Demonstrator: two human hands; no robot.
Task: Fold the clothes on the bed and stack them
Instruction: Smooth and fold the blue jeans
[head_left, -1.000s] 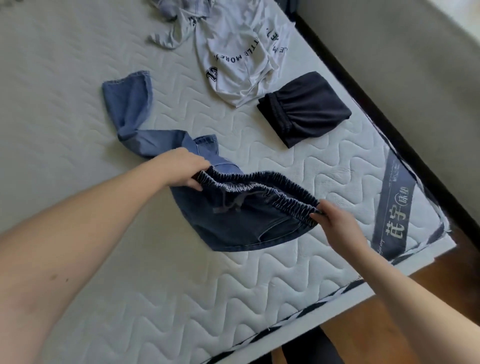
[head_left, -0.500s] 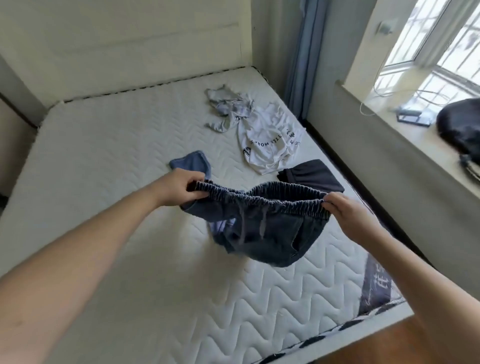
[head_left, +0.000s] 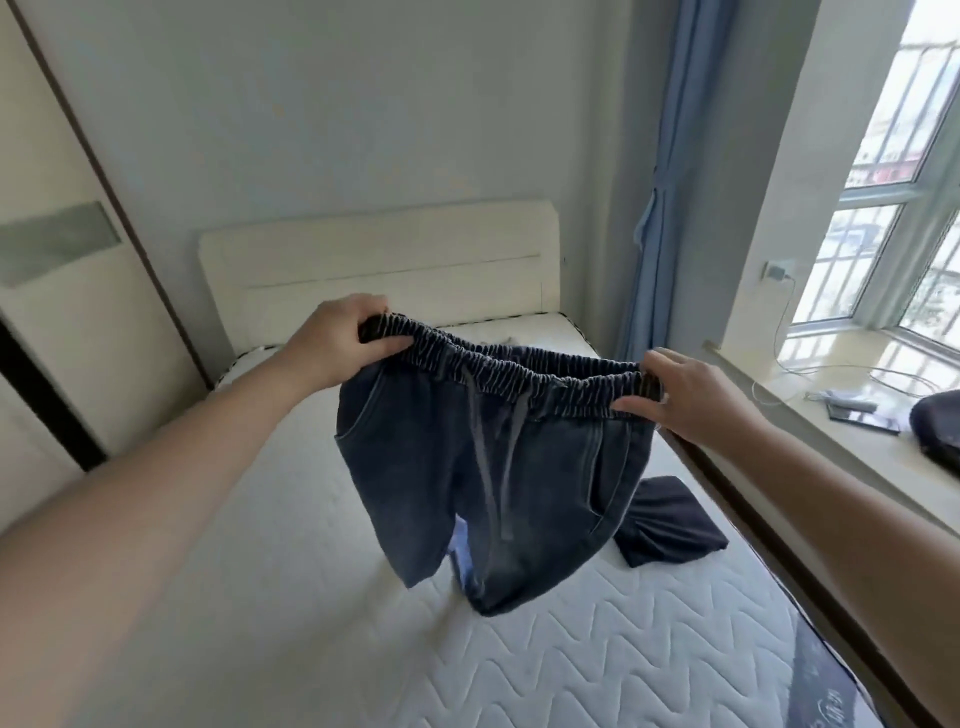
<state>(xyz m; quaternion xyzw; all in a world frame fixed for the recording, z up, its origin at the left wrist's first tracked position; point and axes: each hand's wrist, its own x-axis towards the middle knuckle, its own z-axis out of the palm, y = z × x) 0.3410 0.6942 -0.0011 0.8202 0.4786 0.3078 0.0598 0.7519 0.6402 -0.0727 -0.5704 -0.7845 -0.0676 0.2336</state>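
Observation:
Dark blue jeans (head_left: 545, 488) with an elastic waistband and grey drawstring hang in the air above the bed (head_left: 291, 519). My left hand (head_left: 337, 338) grips the waistband's left end, and my right hand (head_left: 685, 395) grips its right end. The legs hang down, and their lower part touches the mattress. A folded black garment (head_left: 670, 525) lies on the mattress behind the jeans, to the right. The jeans hide the white T-shirt almost entirely.
A cream headboard (head_left: 379, 260) stands at the far end of the bed. On the left is a wardrobe (head_left: 57, 291). A blue curtain (head_left: 660, 208) hangs at the right, beside a window sill (head_left: 857, 431) with a phone, cables and a dark bag.
Both hands have lifted the jeans by the waistband from the mattress to chest height, so the legs now hang down. My head has tilted up toward the headboard.

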